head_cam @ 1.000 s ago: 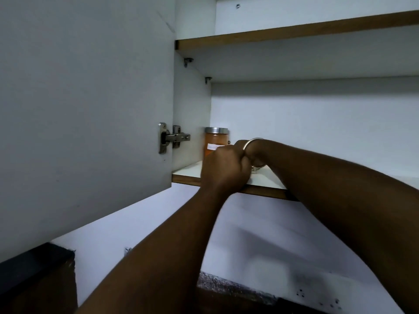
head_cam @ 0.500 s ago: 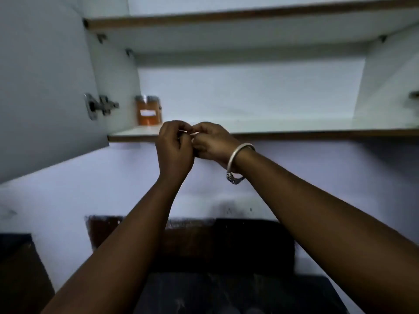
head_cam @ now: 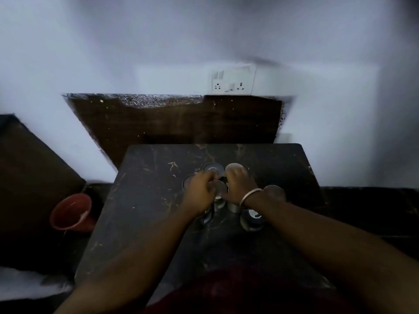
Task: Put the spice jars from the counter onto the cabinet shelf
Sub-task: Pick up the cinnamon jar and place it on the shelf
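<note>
Several spice jars with round metal lids stand clustered on the dark counter (head_cam: 145, 200). One jar (head_cam: 218, 188) sits in the middle of the cluster, between my hands. My left hand (head_cam: 199, 192) curls against its left side and my right hand (head_cam: 240, 185), with a bangle at the wrist, curls against its right side. Other jars stand behind (head_cam: 213, 169), at the right (head_cam: 274, 191) and in front (head_cam: 252, 217). The frame is blurred. The cabinet shelf is out of view.
A reddish bucket (head_cam: 71, 211) stands low at the left of the counter. A white socket plate (head_cam: 232, 80) is on the wall above a dark backsplash (head_cam: 181, 118). The counter's left and right parts are bare stone.
My view has swung down from the cabinet shelf to the counter. Both hands came down from the shelf edge, where they held nothing, to the jar cluster.
</note>
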Demonstrator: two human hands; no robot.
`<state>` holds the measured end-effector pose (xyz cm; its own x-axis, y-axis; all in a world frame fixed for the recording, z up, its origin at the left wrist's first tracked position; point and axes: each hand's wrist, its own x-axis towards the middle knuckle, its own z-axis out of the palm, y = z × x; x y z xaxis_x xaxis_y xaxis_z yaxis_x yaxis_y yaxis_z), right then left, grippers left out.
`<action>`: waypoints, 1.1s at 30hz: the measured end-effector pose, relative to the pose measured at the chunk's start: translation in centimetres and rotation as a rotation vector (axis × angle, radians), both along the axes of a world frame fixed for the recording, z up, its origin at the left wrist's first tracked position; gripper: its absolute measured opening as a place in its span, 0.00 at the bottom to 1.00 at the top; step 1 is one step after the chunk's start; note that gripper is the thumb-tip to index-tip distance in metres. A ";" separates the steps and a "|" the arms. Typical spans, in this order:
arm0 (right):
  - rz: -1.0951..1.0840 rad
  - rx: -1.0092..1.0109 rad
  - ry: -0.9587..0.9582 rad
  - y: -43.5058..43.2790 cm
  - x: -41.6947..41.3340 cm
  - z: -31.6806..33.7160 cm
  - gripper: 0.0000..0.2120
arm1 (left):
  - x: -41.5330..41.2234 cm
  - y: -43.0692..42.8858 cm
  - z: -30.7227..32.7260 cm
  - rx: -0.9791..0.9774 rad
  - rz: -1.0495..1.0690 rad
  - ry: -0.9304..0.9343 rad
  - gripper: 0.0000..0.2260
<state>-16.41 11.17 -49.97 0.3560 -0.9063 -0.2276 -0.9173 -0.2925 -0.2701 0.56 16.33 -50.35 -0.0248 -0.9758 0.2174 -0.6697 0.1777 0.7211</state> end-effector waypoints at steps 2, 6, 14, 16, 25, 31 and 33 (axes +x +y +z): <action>-0.017 0.020 0.139 0.3 -0.3 -1.0 0.44 | 0.1 0.8 -1.8 0.112 -0.014 -0.102 0.12; -0.093 0.005 0.185 0.2 -1.3 -3.5 0.42 | -0.1 1.9 -2.3 0.155 -0.027 -0.138 0.19; -0.123 0.016 -0.078 -2.3 -2.0 0.5 0.37 | 0.2 0.4 -1.2 0.150 0.003 -0.068 0.13; -0.111 0.010 -0.095 -3.2 -2.4 4.1 0.37 | 0.1 -0.5 0.6 0.113 -0.004 0.020 0.11; -0.055 -0.088 -0.628 -0.9 -3.1 22.7 0.35 | -2.5 -0.6 16.3 0.060 -0.285 0.729 0.20; 0.087 -0.121 -1.092 3.7 -2.1 26.1 0.24 | -4.3 2.3 21.2 0.233 -0.270 1.228 0.31; 0.167 -0.049 -1.292 4.6 -2.3 25.9 0.19 | -4.3 2.9 22.3 0.291 -0.361 1.449 0.32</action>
